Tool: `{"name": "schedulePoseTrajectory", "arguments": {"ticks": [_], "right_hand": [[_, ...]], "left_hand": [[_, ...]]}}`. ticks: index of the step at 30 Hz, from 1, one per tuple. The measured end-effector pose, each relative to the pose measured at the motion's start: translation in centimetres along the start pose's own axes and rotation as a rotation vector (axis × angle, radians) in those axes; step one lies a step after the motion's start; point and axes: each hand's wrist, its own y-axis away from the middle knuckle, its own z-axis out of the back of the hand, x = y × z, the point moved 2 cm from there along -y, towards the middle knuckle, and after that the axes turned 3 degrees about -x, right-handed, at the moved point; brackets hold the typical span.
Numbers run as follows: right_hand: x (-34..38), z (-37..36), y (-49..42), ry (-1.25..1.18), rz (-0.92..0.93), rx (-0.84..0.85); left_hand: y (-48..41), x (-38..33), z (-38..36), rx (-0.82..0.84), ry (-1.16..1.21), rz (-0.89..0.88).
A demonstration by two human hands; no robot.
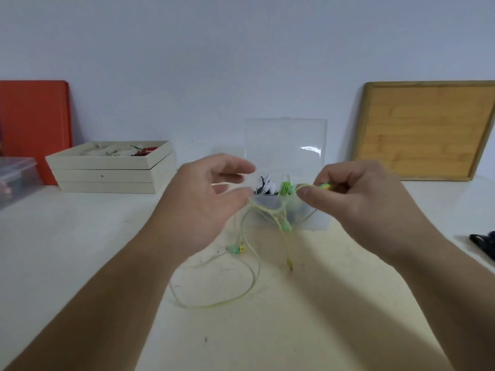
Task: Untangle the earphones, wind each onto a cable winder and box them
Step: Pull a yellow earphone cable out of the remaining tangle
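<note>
Plain pale wall (241, 49) at the back, with a scuffed cream table (80, 250) running up to it. Against the wall on the left, a flat red board (32, 124). On the right, a wood-framed board (426, 129) with a grainy tan panel, tilted back. Beside the red board, a stack of cream trays (107, 175) holding small odds and ends too blurred to name, and a clear tub (16, 178) at the very edge. In the middle, a clear plastic box (316, 223) with its lid standing upright, a white winder (269, 187) and a green winder (286, 187) side by side inside. Just in front of the box and raised above the table, both hands. Left hand (203, 199) half open, fingers gently curved and well apart from the thumb, thumb tip at the earphones (251, 279); actual contact there impossible to judge. Right hand (356, 199) curled, thumb and forefinger pinching a small green-and-yellow part of the earphones. Thin, smooth, pale yellow cord, pulled short and roughly level from hand to hand, then dropping in several crossed strands to the table. A mint bud (286, 226) dangling before the box, a second bud (235, 249) lower, near the left wrist. Plug (289, 263) hanging tip-down, close to the table. Long slack loop lying flat on the table, curving toward the camera. Dark object (482, 245) cut off at the right edge.
</note>
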Motion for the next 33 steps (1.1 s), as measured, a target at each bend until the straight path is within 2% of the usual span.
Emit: {"name": "schedulePoseTrajectory", "arguments": {"ticks": [2, 3, 7, 9, 13, 16, 18, 21, 23, 27, 33], "right_hand": [[0.4, -0.3, 0.3, 0.057, 0.008, 0.014], [0.5, -0.4, 0.4, 0.071, 0.009, 0.019], [0.3, -0.3, 0.1, 0.110, -0.022, -0.040], [-0.1, 0.1, -0.2, 0.104, -0.063, -0.094], [-0.8, 1.3, -0.6, 0.146, -0.127, -0.221], [-1.2, 2.0, -0.9, 0.223, -0.135, -0.273], [-1.6, 2.1, -1.2, 0.036, -0.192, -0.271], [-1.5, 1.9, -1.4, -0.551, -0.370, -0.182], [-1.2, 1.9, -1.4, -0.724, -0.441, -0.180], [-0.4, 1.9, -1.3, -0.869, -0.459, -0.147], [0.0, 0.7, -0.9, -0.901, -0.418, -0.019]], "left_hand": [[0.7, -1.4, -1.8, 0.145, 0.337, 0.071], [1.0, -1.6, -2.5, 0.206, 0.416, 0.119], [1.6, -1.0, -3.3, 0.351, 0.236, 0.148], [1.5, -0.6, -3.1, 0.338, 0.172, 0.163], [1.0, 0.1, -2.4, 0.191, 0.266, 0.315], [0.8, 0.1, -1.9, 0.131, 0.287, 0.342], [0.7, 0.3, -1.7, 0.110, 0.306, 0.346], [0.6, 0.5, -1.4, 0.142, 0.326, 0.350], [0.5, 0.8, -1.3, 0.159, 0.283, 0.340], [0.6, 0.9, -1.4, 0.204, 0.280, 0.332], [1.4, 0.3, -2.9, 0.385, 0.240, 0.233]]}}
